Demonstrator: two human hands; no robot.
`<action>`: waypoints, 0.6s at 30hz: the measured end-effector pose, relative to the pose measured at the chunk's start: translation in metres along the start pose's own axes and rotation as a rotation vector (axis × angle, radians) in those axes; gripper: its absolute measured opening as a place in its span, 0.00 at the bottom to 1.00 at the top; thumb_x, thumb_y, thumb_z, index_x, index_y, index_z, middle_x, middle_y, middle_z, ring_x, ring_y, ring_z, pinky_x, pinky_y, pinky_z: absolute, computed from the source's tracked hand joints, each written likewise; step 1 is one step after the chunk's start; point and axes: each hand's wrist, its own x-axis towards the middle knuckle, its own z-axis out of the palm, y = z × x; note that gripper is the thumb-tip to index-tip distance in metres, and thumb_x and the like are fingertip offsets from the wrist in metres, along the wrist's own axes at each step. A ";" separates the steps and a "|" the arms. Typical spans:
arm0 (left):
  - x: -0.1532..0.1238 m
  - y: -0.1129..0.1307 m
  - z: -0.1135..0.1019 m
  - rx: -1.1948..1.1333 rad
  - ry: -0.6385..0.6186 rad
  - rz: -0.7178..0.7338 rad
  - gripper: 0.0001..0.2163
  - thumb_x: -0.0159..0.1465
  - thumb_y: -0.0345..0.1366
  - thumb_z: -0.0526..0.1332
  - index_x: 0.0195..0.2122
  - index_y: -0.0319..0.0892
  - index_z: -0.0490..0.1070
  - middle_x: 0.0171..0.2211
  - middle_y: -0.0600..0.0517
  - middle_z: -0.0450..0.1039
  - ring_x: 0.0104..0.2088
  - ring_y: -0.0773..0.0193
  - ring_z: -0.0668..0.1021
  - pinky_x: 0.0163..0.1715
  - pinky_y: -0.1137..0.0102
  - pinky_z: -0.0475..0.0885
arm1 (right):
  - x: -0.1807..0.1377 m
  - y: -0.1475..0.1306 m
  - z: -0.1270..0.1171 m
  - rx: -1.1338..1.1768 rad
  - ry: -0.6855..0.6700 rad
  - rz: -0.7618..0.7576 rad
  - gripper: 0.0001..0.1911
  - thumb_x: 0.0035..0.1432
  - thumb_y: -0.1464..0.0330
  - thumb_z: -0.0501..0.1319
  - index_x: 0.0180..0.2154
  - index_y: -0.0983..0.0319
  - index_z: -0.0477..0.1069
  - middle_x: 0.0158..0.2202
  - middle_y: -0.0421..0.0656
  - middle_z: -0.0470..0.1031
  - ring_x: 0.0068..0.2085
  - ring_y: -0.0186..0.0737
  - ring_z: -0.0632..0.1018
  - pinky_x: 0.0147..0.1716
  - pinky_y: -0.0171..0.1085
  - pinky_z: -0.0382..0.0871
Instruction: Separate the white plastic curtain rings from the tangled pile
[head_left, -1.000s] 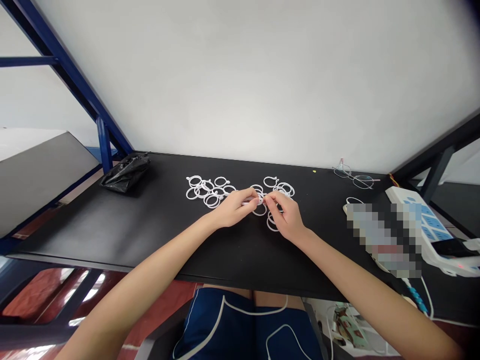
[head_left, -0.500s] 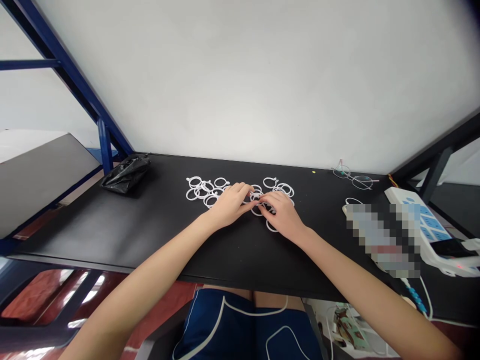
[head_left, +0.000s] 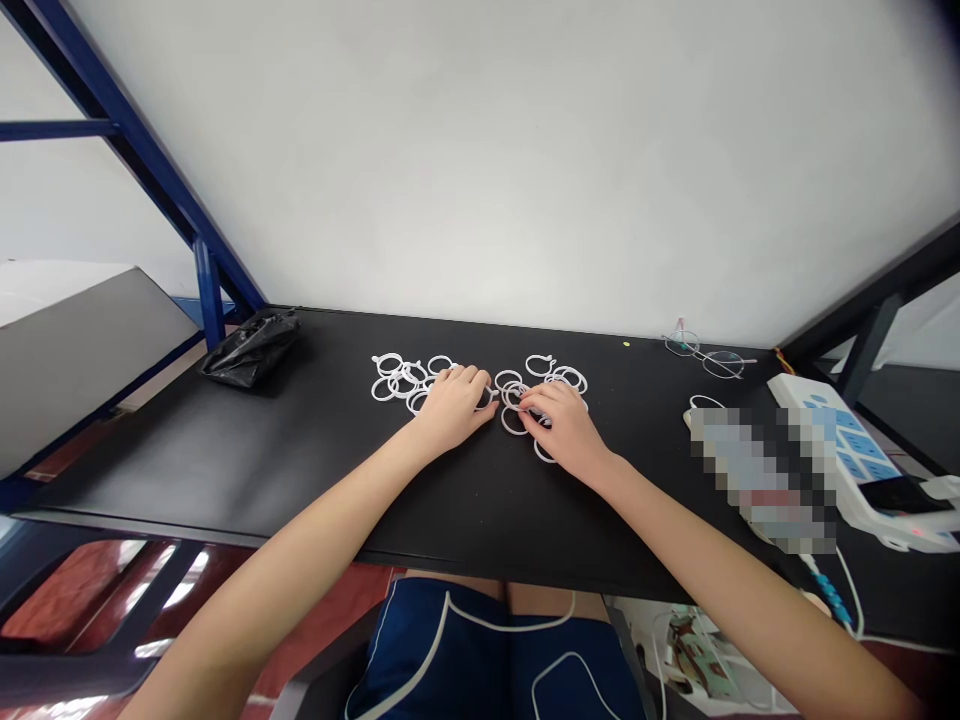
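Across the black table (head_left: 225,450) lay overlapping white rings (head_left: 412,372); left hand (head_left: 452,408) curled, thumb apart, right hand (head_left: 561,425) bunched narrow, either's grip unclear; light fingertip lifting seemed best against snagging

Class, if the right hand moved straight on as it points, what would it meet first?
The right hand would likely meet the rings just past its fingers first; depth is unclear.
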 end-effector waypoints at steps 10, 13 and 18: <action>0.001 -0.004 0.003 0.105 0.012 -0.050 0.08 0.66 0.34 0.55 0.38 0.38 0.71 0.39 0.45 0.73 0.43 0.53 0.74 0.44 0.60 0.66 | 0.000 -0.003 -0.001 0.033 0.060 -0.057 0.05 0.60 0.75 0.60 0.33 0.60 0.72 0.37 0.43 0.77 0.40 0.44 0.75 0.44 0.46 0.67; 0.001 -0.004 0.004 0.125 0.005 -0.055 0.07 0.65 0.32 0.54 0.37 0.39 0.72 0.38 0.45 0.73 0.42 0.53 0.74 0.43 0.60 0.66 | 0.000 -0.002 0.000 0.050 0.078 -0.070 0.05 0.60 0.75 0.60 0.34 0.60 0.72 0.37 0.43 0.78 0.40 0.44 0.75 0.43 0.46 0.67; 0.000 -0.005 0.004 0.133 0.004 -0.062 0.07 0.64 0.31 0.55 0.37 0.39 0.72 0.39 0.45 0.72 0.42 0.53 0.73 0.43 0.60 0.66 | 0.001 -0.002 0.001 0.105 0.132 -0.126 0.07 0.61 0.76 0.59 0.35 0.60 0.74 0.37 0.44 0.78 0.38 0.43 0.76 0.41 0.45 0.70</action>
